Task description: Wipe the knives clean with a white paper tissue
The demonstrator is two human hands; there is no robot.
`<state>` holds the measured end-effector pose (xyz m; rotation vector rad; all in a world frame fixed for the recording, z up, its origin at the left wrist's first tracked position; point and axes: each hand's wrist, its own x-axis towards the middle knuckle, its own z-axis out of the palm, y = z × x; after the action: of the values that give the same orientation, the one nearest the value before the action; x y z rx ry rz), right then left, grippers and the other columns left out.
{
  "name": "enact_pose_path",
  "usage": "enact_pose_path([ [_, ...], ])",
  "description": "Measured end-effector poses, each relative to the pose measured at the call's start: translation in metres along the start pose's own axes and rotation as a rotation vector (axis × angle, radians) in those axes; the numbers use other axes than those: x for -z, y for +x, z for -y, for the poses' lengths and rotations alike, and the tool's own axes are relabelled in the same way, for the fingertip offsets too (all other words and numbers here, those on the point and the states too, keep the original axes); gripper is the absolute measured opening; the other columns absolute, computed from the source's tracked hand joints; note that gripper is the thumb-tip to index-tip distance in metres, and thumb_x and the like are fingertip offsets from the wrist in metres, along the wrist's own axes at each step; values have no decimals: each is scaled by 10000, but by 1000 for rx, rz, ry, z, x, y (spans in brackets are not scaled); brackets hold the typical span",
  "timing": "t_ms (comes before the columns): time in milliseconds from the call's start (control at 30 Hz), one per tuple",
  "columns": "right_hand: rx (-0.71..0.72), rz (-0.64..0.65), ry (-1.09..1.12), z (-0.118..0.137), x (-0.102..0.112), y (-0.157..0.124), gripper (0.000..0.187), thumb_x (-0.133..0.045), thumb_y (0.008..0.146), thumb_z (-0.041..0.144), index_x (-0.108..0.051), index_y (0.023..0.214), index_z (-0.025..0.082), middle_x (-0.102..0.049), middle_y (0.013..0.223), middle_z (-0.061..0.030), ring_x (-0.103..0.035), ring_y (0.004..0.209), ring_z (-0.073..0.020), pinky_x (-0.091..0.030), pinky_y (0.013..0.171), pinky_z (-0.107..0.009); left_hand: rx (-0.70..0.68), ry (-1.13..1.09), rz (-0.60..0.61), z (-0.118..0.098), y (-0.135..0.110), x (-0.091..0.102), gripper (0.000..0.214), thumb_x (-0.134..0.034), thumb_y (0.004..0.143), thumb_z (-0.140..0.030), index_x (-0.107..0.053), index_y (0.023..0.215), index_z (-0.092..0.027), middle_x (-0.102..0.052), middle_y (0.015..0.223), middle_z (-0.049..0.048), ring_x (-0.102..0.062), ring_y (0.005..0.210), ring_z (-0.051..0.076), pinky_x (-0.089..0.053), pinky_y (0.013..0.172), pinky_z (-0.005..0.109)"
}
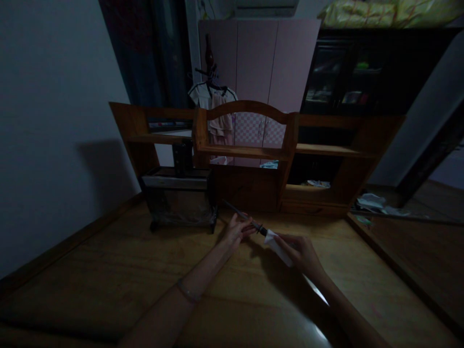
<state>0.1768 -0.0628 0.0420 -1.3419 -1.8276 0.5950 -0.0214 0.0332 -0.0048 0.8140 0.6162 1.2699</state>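
The left hand (236, 231) is hovering just in front of the wooden shelf unit (250, 152), below its arched middle section. Its grip is pinching a thin dark stick (241, 214) (a pen or a fine brush; the dim light is not letting me tell which). The fingers are gripping the shaft near its lower end, and the stick is slanting up and away toward the foot of the shelf unit. A thin bracelet (186, 292) is sitting on the left wrist.

The right hand (302, 253) is also working in front of the shelf unit, a little farther out from it than the left hand and toward its right half. Its grip is shut on a piece of white paper (277, 246), with thumb and fingers folding round the lower part. The paper's upper corner is touching the dark lower tip of the stick, so the two hands are meeting near each other, both raised above the bench (108, 270).

The shelf unit is standing along the back of the bench. A dark box with a silver top (179, 198) is sitting under its left wing. Loose papers (373, 203) are lying beside its right end. Behind it, pale clothes (217, 111) are hanging in front of a pink wardrobe (268, 63).
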Motion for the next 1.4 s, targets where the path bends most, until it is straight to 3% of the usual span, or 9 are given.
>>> enact_pose_path([
  [400,-253,38,189,-20,6,10,450,-557,776,519,-741,791,108,-660,636,-41,-545,543,-157,-326,473,-227,-2,-50,76,-1,-4,-5,365,-715,721,-155,-442,963,-169,-659,833,62,-676,859,248,-513,840,434],
  [600,-380,91,315,-32,5,7,452,-515,775,523,-721,800,122,-683,718,-69,-584,598,-179,-390,507,-247,2,-89,95,0,-5,-7,395,-703,729,-130,-417,998,-175,-649,846,41,-671,887,260,-495,871,456],
  [900,-391,63,371,-19,4,9,471,-554,761,545,-718,875,119,-687,760,-70,-594,653,-180,-397,561,-249,-28,-69,101,-2,-7,-9,388,-695,752,-174,-412,1017,-184,-663,879,68,-657,945,255,-497,872,410],
  [1067,-397,50,348,-16,4,9,502,-556,750,572,-720,879,116,-674,722,-64,-567,609,-164,-366,522,-238,22,15,43,-5,-6,-10,489,-711,744,-224,-415,1134,-202,-672,875,75,-687,817,239,-532,793,412],
  [1233,-306,30,238,-11,6,9,500,-572,744,567,-721,957,140,-695,802,-67,-593,683,-200,-385,544,-250,40,5,2,-1,-4,-8,615,-735,719,-195,-368,1212,-196,-673,829,65,-693,779,237,-519,826,439],
  [1400,-253,43,193,-12,4,8,487,-561,756,564,-729,945,148,-701,815,-68,-605,712,-220,-409,576,-268,44,19,5,-1,-4,-7,533,-733,715,-178,-405,1135,-184,-677,852,83,-688,815,247,-528,807,425],
])
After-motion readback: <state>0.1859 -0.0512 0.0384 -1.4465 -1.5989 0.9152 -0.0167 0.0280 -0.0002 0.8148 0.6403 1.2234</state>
